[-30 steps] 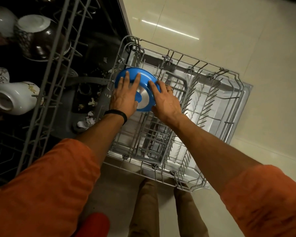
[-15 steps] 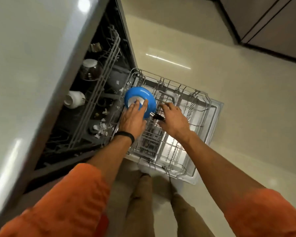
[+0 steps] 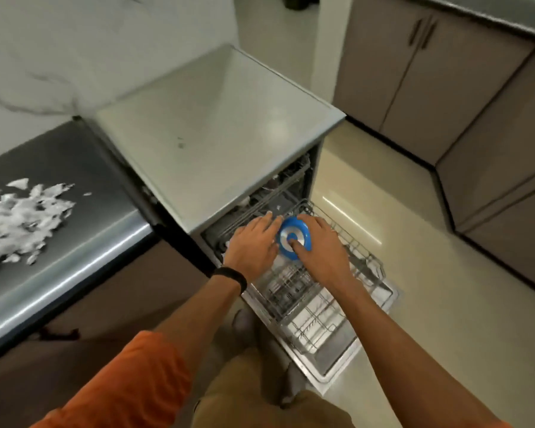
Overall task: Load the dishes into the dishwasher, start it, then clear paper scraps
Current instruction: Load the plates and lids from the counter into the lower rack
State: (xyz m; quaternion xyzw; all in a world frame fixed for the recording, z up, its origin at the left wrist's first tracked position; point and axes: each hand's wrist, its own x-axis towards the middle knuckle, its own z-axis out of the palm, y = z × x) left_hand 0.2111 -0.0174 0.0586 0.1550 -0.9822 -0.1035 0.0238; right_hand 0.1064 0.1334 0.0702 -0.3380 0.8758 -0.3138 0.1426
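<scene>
A blue dish with a silvery middle [image 3: 294,233] stands on edge at the back of the dishwasher's pulled-out lower rack [image 3: 317,316]. My right hand [image 3: 323,253] holds it, thumb on its middle and fingers over its right rim. My left hand [image 3: 254,244] lies with straight fingers against the dish's left rim. White paper scraps [image 3: 17,219] are piled on the dark counter [image 3: 84,242] at the left. The upper rack's contents are mostly hidden under the dishwasher top [image 3: 217,128].
The open dishwasher door [image 3: 342,364] juts out over the pale tiled floor [image 3: 439,304] in front of my feet. Brown cabinets [image 3: 445,75] line the right and far side. A marbled white wall stands behind the counter.
My head has risen and pulled back, so the dishwasher top and counter now show. My right hand has returned from the rack wires onto the blue dish; my left hand stays beside it.
</scene>
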